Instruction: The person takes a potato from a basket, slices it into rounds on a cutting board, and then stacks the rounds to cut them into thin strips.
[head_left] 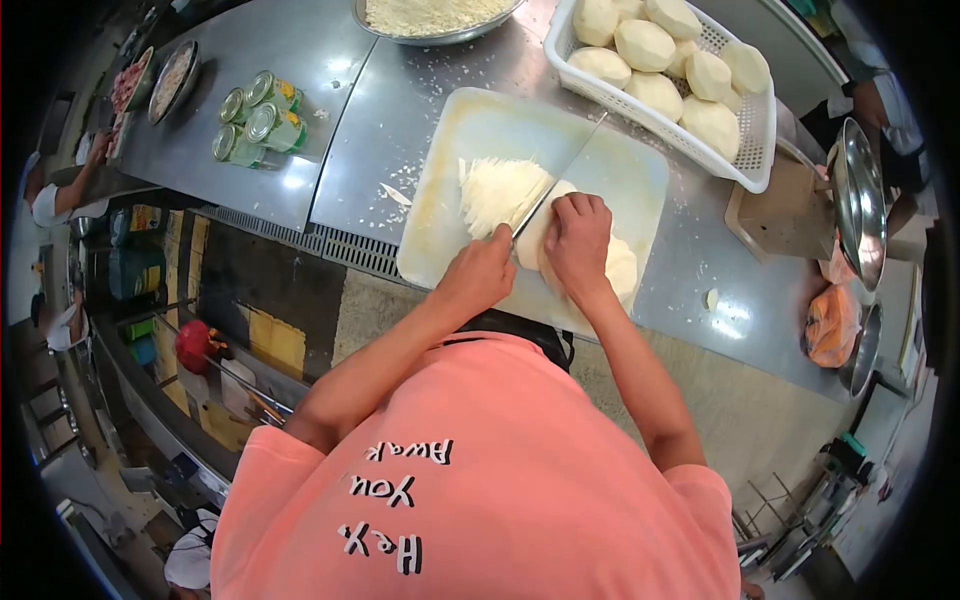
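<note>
On a pale cutting board (440,170), my left hand (478,270) is closed round the handle of a knife (562,175). Its long blade points up and to the right across the board. Left of the blade lies a pile of thin white shreds (495,190). My right hand (580,240) rests with bent fingers on a pale, peeled root vegetable (533,245), possibly jicama, right beside the blade. More pale pieces (622,268) of it sit to the right of that hand, partly hidden by the wrist.
Whole peeled roots (645,45) fill a white plastic basket (757,165) at the upper right. A metal bowl (430,38) of shreds stands at the back. Several lidded jars (262,120) are at left on the steel table (370,130). Other people work at both sides.
</note>
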